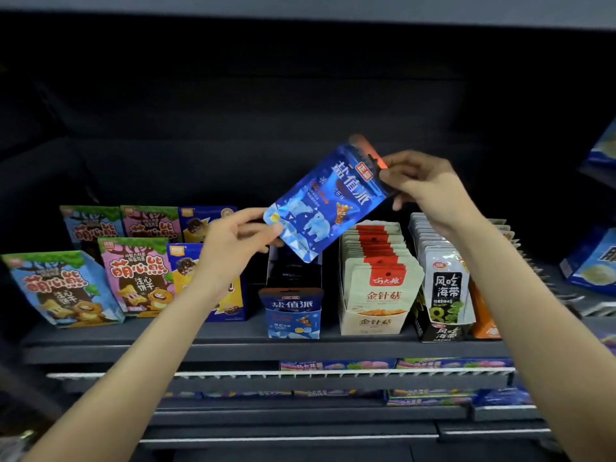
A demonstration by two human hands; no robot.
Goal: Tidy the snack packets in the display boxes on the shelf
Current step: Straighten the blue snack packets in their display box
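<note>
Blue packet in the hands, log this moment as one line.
blue packet | held tilted above blue display box | left hand pinches bottom corner | right hand pinches top

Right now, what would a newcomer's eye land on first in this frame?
A shiny blue packet, held tilted in mid-air above the shelf: the left hand pinches its lower corner, the right hand its top edge. Just beneath stands the matching blue display box, with a full beige box to its right and bear-printed bags at left.
</note>
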